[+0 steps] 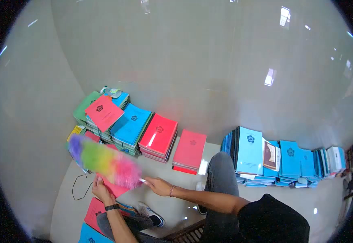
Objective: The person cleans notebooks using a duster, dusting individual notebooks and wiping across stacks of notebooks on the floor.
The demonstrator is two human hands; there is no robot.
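Note:
My right hand [159, 186] is closed round the white handle of a fluffy rainbow duster [99, 160]. Purple, green, yellow and pink fibres run along its head, which points up and left. Under the duster is a red booklet [117, 189], largely covered by the fibres. My left hand [100, 189], with a dark band on the wrist, grips this booklet by its lower left edge. Just beyond the duster stand a stack of blue booklets [131, 123] and a stack of red booklets [158, 131]. One red booklet [104, 112] lies tilted on top of the farther pile.
A smaller red stack [189, 149] sits against the wall [176, 52]. To the right is a long row of blue booklets [289, 158]. A plastic bottle [113, 92] lies on the far left pile. A thin dark cord loop [76, 194] rests on the floor. More booklets [92, 214] are beside my leg.

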